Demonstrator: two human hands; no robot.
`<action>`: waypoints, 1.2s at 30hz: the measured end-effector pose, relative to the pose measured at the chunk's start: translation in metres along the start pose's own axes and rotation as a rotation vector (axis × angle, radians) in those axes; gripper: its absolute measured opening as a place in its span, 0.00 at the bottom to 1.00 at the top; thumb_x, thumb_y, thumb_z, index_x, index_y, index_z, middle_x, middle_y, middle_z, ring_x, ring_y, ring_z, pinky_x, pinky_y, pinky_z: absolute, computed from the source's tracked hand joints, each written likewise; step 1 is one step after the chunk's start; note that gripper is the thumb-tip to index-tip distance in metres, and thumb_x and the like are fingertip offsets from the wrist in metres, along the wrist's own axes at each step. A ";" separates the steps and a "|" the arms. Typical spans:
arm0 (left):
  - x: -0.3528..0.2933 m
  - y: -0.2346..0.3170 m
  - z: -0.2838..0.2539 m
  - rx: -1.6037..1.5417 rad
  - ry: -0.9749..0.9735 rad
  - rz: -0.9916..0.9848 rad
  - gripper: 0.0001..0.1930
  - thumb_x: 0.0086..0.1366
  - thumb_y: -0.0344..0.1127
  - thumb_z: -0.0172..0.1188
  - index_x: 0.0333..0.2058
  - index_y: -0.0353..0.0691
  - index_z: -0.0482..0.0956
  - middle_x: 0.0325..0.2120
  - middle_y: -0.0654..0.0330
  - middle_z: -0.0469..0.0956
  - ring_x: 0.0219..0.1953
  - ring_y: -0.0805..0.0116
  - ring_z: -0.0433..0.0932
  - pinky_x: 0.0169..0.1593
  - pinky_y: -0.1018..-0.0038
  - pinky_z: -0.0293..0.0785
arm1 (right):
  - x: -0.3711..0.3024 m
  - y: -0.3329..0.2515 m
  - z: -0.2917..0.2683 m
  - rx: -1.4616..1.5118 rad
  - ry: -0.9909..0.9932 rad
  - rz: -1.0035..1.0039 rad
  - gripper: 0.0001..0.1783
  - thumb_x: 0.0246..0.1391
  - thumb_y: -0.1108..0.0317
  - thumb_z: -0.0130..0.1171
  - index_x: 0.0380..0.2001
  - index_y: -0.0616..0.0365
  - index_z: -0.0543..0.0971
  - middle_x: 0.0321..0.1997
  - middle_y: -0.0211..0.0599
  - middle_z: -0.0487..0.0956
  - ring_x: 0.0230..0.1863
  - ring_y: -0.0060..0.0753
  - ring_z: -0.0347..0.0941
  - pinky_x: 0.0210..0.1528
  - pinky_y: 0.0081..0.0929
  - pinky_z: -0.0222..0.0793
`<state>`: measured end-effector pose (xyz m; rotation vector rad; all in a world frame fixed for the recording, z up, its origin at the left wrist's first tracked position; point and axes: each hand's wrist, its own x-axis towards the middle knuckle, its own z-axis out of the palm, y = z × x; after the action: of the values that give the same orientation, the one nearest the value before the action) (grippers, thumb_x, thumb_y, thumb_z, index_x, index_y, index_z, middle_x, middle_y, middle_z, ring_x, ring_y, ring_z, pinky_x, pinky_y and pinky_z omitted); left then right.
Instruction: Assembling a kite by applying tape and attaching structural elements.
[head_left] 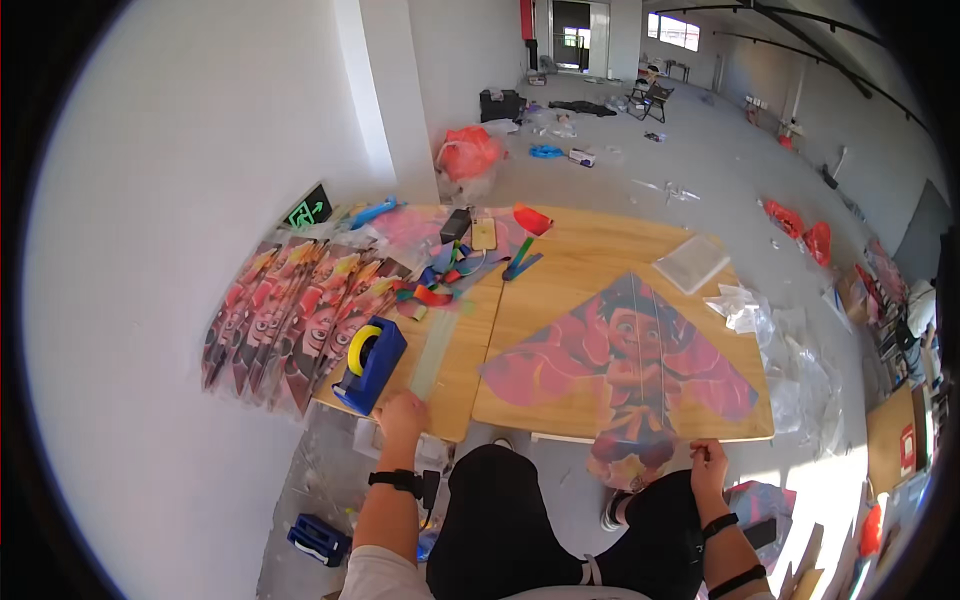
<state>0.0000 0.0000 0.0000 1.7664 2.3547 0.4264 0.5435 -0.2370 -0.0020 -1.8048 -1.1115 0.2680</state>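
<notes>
A printed kite (640,345) with a cartoon figure and pink-red wings lies spread on the right part of the table, its lower end hanging over the front edge. At that edge, right of the hanging end, my right hand (709,468) has its fingers curled together; what they hold, if anything, is hidden. My left hand (403,415) is at the front edge of the left part, smeared, so its fingers do not read clearly. Just beyond it stands a blue tape dispenser (378,372) with a yellow roll. A pale translucent strip (435,352) runs away from that hand.
Several folded kites in clear film (300,315) lie at the left by the wall. Coloured ribbons (440,285), a phone (484,235) and a dark box (455,226) lie farther back. A clear plastic packet (692,263) sits far right. Another blue dispenser (319,538) is on the floor.
</notes>
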 end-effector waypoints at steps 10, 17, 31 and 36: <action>-0.003 -0.002 -0.008 -0.068 0.015 0.081 0.11 0.54 0.47 0.70 0.29 0.47 0.87 0.34 0.60 0.83 0.43 0.55 0.81 0.50 0.51 0.62 | -0.003 0.006 0.002 -0.018 -0.015 -0.024 0.09 0.59 0.82 0.49 0.35 0.62 0.79 0.31 0.34 0.81 0.31 0.25 0.78 0.35 0.23 0.73; -0.019 0.092 -0.023 -0.253 -0.079 0.421 0.10 0.56 0.45 0.68 0.31 0.47 0.86 0.34 0.62 0.82 0.43 0.58 0.81 0.50 0.52 0.63 | -0.005 0.000 0.002 -0.023 -0.037 -0.019 0.08 0.58 0.82 0.51 0.34 0.62 0.79 0.32 0.36 0.82 0.32 0.27 0.79 0.37 0.25 0.74; 0.019 0.183 0.064 -0.261 -0.189 0.487 0.11 0.59 0.41 0.64 0.39 0.47 0.84 0.44 0.58 0.82 0.46 0.55 0.80 0.47 0.57 0.72 | 0.002 -0.035 0.019 -0.058 -0.056 -0.046 0.08 0.58 0.82 0.52 0.32 0.63 0.80 0.30 0.39 0.82 0.32 0.29 0.79 0.38 0.26 0.75; -0.046 0.199 0.085 -0.284 -0.001 0.629 0.23 0.62 0.39 0.60 0.56 0.43 0.76 0.58 0.54 0.75 0.56 0.51 0.75 0.58 0.55 0.70 | 0.008 -0.043 0.022 -0.028 -0.075 0.015 0.07 0.58 0.82 0.52 0.33 0.63 0.80 0.29 0.38 0.81 0.31 0.28 0.79 0.37 0.25 0.74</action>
<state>0.2195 0.0177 -0.0174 2.3082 1.5798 0.7887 0.5102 -0.2117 0.0242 -1.8413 -1.1594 0.3334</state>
